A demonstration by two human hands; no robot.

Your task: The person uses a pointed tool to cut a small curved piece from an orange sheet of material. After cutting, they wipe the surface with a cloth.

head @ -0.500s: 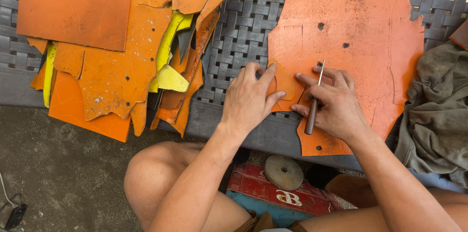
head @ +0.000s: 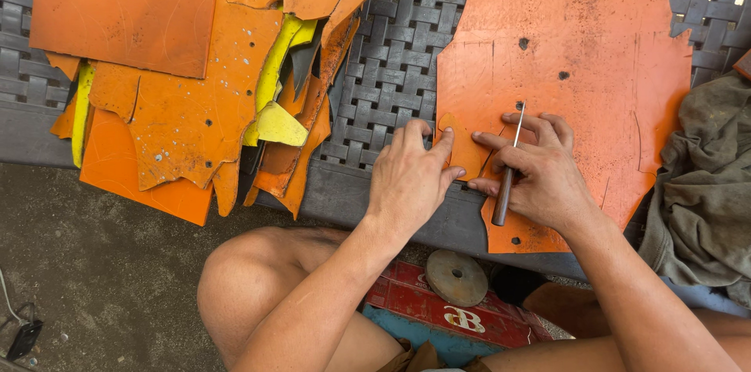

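Nearest to me I see a bare knee, and under the forearms a red box with a round metal disc lying on it. Just above, the left hand lies flat with fingers spread – its fingertips press on the left edge of the big orange sheet. The right hand is closed around a thin knife with a dark wooden handle; the blade points away from me and its tip touches the sheet near a small hole. The sheet lies on the grey woven counter, right of the middle, with its lower edge hanging over the front. At the right side a grey-green cloth is bunched. Farther left – well apart from the hands – a pile of orange and yellow scraps overlaps on the counter.
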